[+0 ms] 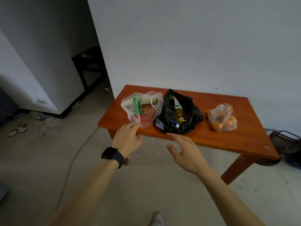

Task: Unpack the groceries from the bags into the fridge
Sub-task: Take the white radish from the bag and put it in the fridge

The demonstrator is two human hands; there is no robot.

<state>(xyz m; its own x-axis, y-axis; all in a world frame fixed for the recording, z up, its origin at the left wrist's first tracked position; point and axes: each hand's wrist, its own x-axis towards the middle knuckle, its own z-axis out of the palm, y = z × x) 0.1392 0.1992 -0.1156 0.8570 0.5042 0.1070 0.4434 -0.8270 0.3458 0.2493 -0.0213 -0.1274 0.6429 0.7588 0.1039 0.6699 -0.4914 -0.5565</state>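
Three bags sit on the low reddish-brown wooden table: a clear plastic bag with a long white radish lying crosswise, a crinkly black plastic bag in the middle, and a small clear bag of oranges far right. The left hand is closest, with loosely spread fingers right at the clear plastic bag's near corner (can't tell if touching). The right hand, fingers straight and slightly apart, is just short of the black plastic bag.

Wooden table, three grocery bags on top
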